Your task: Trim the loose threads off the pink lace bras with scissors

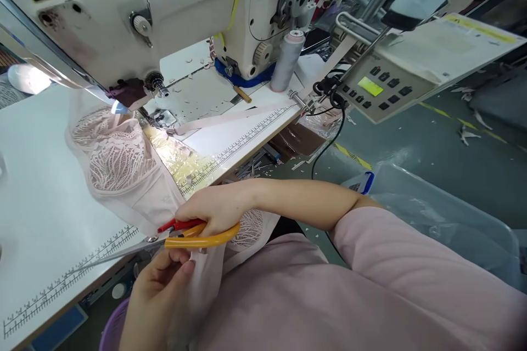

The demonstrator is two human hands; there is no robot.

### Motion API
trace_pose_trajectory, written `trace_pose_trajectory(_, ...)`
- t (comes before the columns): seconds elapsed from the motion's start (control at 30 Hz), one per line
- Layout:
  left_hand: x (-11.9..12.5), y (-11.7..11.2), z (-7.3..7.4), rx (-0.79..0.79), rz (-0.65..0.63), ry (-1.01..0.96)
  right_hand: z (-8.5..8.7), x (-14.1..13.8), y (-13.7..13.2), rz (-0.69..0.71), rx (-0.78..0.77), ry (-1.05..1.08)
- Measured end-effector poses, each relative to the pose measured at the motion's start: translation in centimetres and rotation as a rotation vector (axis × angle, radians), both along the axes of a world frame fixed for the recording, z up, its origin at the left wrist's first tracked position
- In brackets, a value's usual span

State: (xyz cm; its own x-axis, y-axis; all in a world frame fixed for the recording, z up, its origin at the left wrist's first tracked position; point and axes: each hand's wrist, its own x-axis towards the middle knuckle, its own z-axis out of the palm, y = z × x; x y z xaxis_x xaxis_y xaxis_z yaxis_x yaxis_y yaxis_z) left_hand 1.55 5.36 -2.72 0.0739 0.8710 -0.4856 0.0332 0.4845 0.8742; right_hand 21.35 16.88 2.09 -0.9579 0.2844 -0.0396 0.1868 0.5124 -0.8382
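Note:
My right hand (214, 211) is closed round scissors (193, 237) with yellow and red handles, their blades pointing left over the table edge. My left hand (160, 290) sits just below it, fingers pinched on the pale pink fabric (206, 285) that hangs off the table. The fabric belongs to a pink lace garment (119, 159) that lies on the white table and runs up to the needle area of the sewing machine (156, 11).
A ruler strip (61, 279) runs along the table's (37, 203) front edge. A grey thread cone (287, 60) stands beside the machine. A control panel (382, 90) is at the right. A clear plastic bin (432, 214) sits on the floor. A purple basket rim (113, 323) shows below.

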Motion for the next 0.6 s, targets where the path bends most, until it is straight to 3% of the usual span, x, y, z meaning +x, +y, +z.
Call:
trace_pose_trajectory(0.3,0.2,0.2,0.6,-0.082,0.081,0.021,0.3,0.1,0.1,0.000,0.006,-0.008)
trace_pose_trajectory(0.6,2.1,-0.5,1.1,0.013,0.233,0.030,1.0,0.2,-0.6,-0.017,0.062,-0.025)
